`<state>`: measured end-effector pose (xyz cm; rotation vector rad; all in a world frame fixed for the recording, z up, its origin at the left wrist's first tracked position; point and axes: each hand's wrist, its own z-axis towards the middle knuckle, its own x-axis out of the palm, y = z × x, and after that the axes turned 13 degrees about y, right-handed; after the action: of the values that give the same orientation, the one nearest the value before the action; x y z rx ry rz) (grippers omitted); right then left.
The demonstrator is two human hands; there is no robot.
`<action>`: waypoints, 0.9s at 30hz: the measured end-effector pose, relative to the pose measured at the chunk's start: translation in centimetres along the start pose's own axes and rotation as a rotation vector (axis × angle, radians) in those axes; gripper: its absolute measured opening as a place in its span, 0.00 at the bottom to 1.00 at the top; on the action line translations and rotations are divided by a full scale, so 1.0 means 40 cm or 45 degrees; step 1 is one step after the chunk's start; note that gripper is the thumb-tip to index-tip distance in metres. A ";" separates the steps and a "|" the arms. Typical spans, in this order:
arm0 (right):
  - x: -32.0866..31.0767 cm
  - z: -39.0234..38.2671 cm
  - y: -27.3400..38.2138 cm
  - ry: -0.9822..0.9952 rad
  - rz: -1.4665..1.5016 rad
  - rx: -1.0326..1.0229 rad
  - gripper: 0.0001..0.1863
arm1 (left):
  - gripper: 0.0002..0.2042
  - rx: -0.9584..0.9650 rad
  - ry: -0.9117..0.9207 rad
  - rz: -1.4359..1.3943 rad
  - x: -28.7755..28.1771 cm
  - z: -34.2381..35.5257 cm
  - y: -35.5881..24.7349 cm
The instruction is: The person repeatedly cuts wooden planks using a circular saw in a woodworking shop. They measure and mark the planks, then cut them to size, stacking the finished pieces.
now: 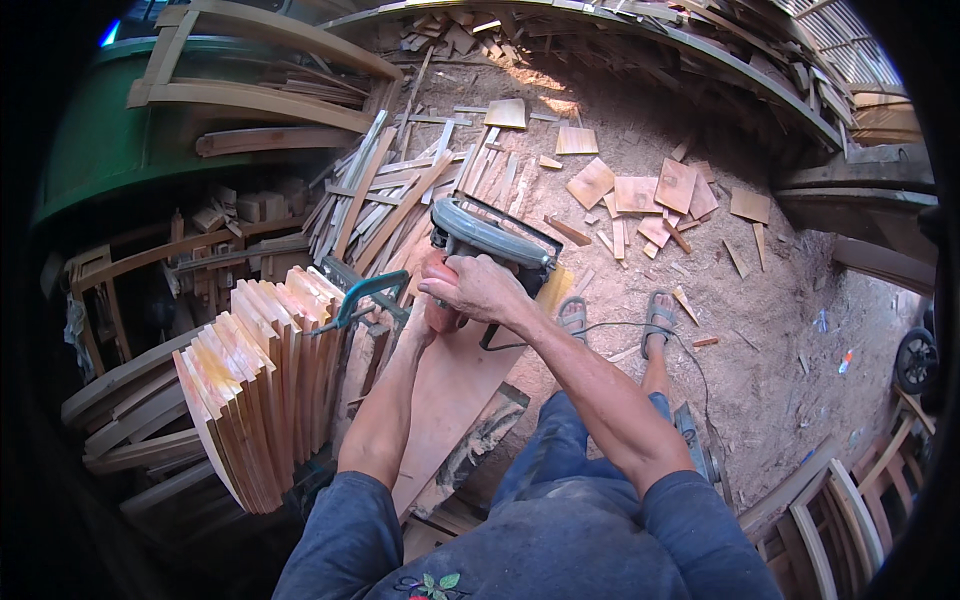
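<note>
A circular saw (490, 228) with a grey guard sits on the far part of a long wooden board (450, 385). My right hand (482, 285) is closed at the saw's near side, its thumb and fingers overlapping my left hand (440, 312). The left hand is closed there too, below the right one. The handle itself is mostly covered by my hands, and the blade is hidden. Just left of the board, a teal clamp (372, 292) stands beside a row of upright wooden boards (258, 365).
Offcut strips (385, 190) lie piled ahead, and square wood pieces (635, 193) lie scattered over the sawdust-covered floor (790, 320). A black cord (695, 362) runs past my sandalled feet. Wooden frames (850, 520) stand at the lower right, near a black wheel (915, 362).
</note>
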<state>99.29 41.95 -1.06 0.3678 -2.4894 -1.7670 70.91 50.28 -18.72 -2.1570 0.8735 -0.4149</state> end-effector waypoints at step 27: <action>-0.197 -0.808 -0.177 -0.784 0.576 0.269 0.32 | 0.25 0.087 -0.624 0.370 0.356 0.190 -0.274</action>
<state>114.23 11.79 3.89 -0.7939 -2.8225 -1.5932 90.10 49.59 -15.27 -1.9058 0.8515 0.2204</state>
